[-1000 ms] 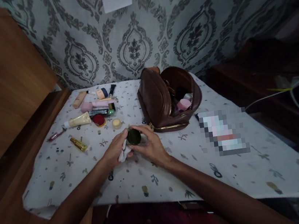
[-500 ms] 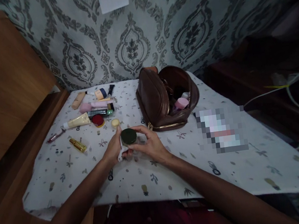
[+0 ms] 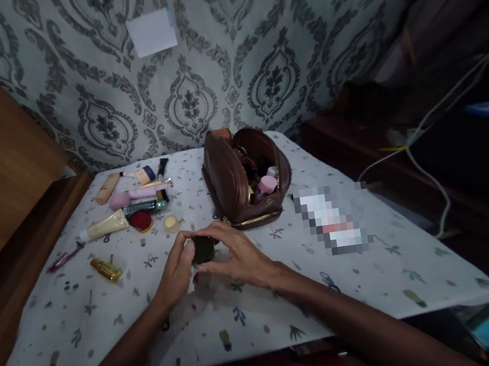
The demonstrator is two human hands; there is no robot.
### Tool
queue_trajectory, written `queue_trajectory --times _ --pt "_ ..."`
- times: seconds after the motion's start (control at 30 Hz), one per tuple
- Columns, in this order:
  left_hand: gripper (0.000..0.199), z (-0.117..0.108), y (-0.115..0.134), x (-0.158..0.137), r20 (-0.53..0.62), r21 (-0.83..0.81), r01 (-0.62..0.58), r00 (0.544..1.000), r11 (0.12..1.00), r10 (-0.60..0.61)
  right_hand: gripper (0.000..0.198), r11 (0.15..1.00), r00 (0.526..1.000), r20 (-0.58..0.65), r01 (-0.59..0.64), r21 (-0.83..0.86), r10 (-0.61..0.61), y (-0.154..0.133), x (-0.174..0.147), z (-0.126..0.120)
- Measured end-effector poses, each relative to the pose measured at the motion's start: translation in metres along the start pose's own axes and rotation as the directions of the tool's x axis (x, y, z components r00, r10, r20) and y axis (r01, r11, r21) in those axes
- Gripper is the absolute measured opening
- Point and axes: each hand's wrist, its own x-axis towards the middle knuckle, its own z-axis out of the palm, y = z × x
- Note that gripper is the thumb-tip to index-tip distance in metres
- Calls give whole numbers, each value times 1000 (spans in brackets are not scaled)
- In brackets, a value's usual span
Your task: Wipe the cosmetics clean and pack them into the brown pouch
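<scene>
A round jar with a dark green lid is held between both hands above the front middle of the table. My left hand is closed on the jar's left side, thumb along its edge. A bit of white tissue or cloth shows beneath that hand. From the other side, my right hand grips the jar between thumb and fingers. Behind the hands stands an unzipped brown makeup bag, with a pink-lidded container inside. A small pale yellow pot lies just beyond my left hand.
To the left are a gold lipstick tube, a cream squeeze tube, a red-lidded pot, a pink brush and a beige tube. A blurred-out flat object lies right of the bag. White cables hang beyond the right edge.
The view has shifted, so the table's things appear farther left and lower. The jar has tilted in my hands, and my left thumb now lies over its edge.
</scene>
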Motion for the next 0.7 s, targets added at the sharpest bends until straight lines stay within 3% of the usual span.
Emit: queue_trajectory --times 0.17,0.23,0.3,0.37,0.4,0.47,0.57,0.7 --pt "50 12 32 12 164 90 -57 986 994 41 43 1000 999 -52 -11 -14 10 -20 -8 -42" --pt "43 16 50 25 217 264 -185 968 946 129 41 996 990 -115 -76 46 80 -26 -12 -65" --pt "36 22 67 41 303 504 -427 901 751 309 39 984 964 -221 -122 127 148 -29 -13 -88" --pt "35 30 81 58 415 695 -582 805 422 424 37 975 920 -341 -142 170 194 -28 -10 -110" --pt "36 35 88 66 463 756 -600 773 263 434 37 974 896 -394 -147 172 205 -26 -7 -120" --pt "39 44 99 80 532 811 -584 758 28 377 40 978 865 -460 -148 149 201 -20 3 -136" --pt "38 52 107 94 570 818 -563 766 -119 298 44 990 877 -458 -118 80 142 -10 19 -152" --pt "34 50 101 101 586 801 -585 720 -129 372 44 987 937 -347 -86 -133 34 2 33 -163"
